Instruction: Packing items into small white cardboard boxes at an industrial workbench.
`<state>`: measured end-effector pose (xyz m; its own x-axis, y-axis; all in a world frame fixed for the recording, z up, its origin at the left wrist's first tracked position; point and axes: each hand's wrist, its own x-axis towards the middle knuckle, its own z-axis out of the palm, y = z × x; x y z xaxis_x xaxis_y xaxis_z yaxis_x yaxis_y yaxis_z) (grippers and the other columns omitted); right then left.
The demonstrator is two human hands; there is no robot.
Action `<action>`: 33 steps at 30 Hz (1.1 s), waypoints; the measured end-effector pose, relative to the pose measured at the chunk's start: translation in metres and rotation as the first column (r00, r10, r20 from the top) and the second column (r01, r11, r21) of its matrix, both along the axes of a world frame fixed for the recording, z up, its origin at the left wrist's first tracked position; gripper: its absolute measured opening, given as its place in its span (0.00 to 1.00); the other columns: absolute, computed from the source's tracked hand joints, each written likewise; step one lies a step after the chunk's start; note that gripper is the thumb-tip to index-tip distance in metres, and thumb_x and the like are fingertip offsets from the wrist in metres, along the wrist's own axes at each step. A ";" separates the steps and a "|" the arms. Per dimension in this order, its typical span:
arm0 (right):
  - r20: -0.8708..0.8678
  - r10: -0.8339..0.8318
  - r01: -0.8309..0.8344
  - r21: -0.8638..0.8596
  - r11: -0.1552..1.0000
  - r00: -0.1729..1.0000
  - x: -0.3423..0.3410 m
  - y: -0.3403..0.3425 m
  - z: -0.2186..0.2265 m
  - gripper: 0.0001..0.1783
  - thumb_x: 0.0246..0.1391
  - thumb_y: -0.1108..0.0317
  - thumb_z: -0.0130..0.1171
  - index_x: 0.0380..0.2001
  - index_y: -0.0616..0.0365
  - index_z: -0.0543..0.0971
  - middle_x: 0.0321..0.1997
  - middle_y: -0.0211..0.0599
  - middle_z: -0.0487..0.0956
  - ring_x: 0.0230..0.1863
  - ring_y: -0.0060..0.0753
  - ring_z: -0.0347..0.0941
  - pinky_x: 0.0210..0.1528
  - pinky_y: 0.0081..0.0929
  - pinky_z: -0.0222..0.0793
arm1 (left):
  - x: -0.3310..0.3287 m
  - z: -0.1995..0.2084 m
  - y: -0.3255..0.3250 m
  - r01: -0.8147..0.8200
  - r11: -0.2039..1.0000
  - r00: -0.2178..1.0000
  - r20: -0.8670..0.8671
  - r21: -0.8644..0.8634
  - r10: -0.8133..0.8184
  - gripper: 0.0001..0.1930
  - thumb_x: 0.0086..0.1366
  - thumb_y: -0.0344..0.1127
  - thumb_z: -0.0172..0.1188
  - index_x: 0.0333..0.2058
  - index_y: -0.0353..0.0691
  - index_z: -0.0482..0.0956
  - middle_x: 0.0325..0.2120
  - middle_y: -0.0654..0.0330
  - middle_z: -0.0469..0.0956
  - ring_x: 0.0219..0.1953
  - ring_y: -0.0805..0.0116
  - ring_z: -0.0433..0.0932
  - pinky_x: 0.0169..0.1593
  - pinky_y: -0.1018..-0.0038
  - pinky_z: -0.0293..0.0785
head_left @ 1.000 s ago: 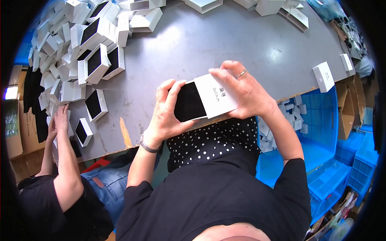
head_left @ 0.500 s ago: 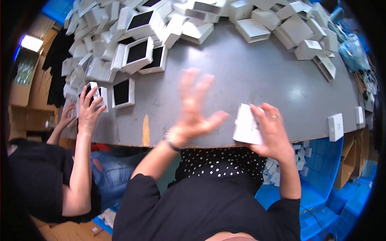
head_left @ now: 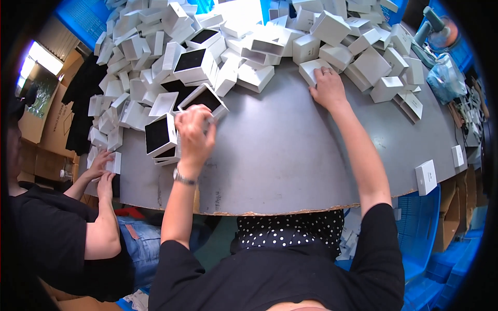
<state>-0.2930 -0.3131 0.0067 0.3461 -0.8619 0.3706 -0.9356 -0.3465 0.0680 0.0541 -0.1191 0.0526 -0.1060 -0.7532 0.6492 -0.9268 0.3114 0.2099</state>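
My left hand, blurred with its fingers bent, is at the near edge of an open white box with a black inside. Whether the fingers grip that box cannot be made out. Farther right, my right hand has its thumb and fingers on the near end of a closed white box, at the front of the heap. Left of my left hand, another black-lined white box rests partly on a similar one.
White boxes are heaped along the table's far and left sides. A co-worker's hands handle a white box at left. Two small white boxes stand near the right edge, one beside a blue crate. Grey tabletop lies between my arms.
Both my hands have moved forward, the left one also leftward. The white box that was in my right hand is no longer there. The view has tilted upward. The co-worker's hands have come together.
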 end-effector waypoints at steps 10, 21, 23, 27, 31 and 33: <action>-0.002 0.287 -0.269 0.340 0.901 0.958 0.004 0.188 0.069 0.43 0.36 0.36 0.73 0.48 0.55 0.75 0.60 0.56 0.72 0.66 0.58 0.63 0.63 0.55 0.63 | -0.045 -0.010 0.085 0.430 0.776 0.902 -0.197 0.460 -0.383 0.19 0.44 0.34 0.74 0.33 0.44 0.75 0.64 0.47 0.62 0.67 0.37 0.59 0.68 0.49 0.59; 0.121 0.488 -0.414 -0.378 0.828 0.865 -0.030 0.218 0.023 0.36 0.34 0.58 0.79 0.52 0.30 0.79 0.56 0.30 0.64 0.65 0.55 0.59 0.57 0.44 0.67 | -0.078 -0.039 0.099 0.298 0.866 0.935 -0.305 0.402 -0.180 0.20 0.41 0.35 0.73 0.28 0.42 0.70 0.63 0.37 0.64 0.66 0.39 0.63 0.65 0.52 0.59; 0.152 0.535 -0.449 -0.383 0.807 0.831 -0.046 0.244 0.023 0.31 0.35 0.56 0.78 0.47 0.34 0.80 0.55 0.30 0.65 0.63 0.53 0.60 0.56 0.43 0.67 | -0.073 -0.034 0.098 0.305 0.849 0.936 -0.299 0.431 -0.184 0.20 0.40 0.36 0.73 0.29 0.42 0.71 0.63 0.39 0.64 0.65 0.40 0.64 0.65 0.52 0.58; 0.141 0.579 -0.587 0.014 0.810 0.803 -0.062 0.257 0.050 0.33 0.35 0.48 0.79 0.45 0.43 0.77 0.60 0.38 0.67 0.65 0.52 0.61 0.60 0.54 0.61 | -0.073 -0.027 0.092 0.326 0.820 0.936 -0.282 0.471 -0.210 0.20 0.40 0.37 0.72 0.31 0.41 0.72 0.64 0.43 0.64 0.64 0.41 0.65 0.66 0.52 0.59; 0.257 0.375 -0.439 0.275 0.855 0.891 -0.042 0.249 0.050 0.39 0.35 0.48 0.78 0.51 0.46 0.74 0.70 0.49 0.64 0.75 0.64 0.51 0.71 0.62 0.45 | -0.084 -0.027 0.082 0.394 0.811 0.904 -0.341 0.433 -0.257 0.21 0.40 0.36 0.73 0.33 0.40 0.73 0.63 0.42 0.65 0.64 0.41 0.65 0.66 0.53 0.62; 0.260 0.279 -0.335 0.206 0.920 0.925 -0.039 0.250 0.036 0.37 0.35 0.50 0.77 0.51 0.46 0.74 0.69 0.50 0.64 0.75 0.63 0.52 0.71 0.63 0.45 | -0.087 -0.027 0.075 0.410 0.824 0.887 -0.383 0.390 -0.260 0.22 0.41 0.36 0.73 0.35 0.41 0.73 0.63 0.41 0.65 0.65 0.42 0.65 0.65 0.54 0.64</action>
<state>-0.3325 -0.0636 0.0428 0.5413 -0.7988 0.2625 -0.7613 -0.5982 -0.2504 -0.0330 -0.0439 0.0260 -0.2642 -0.9197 0.2904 -0.6491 0.3922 0.6518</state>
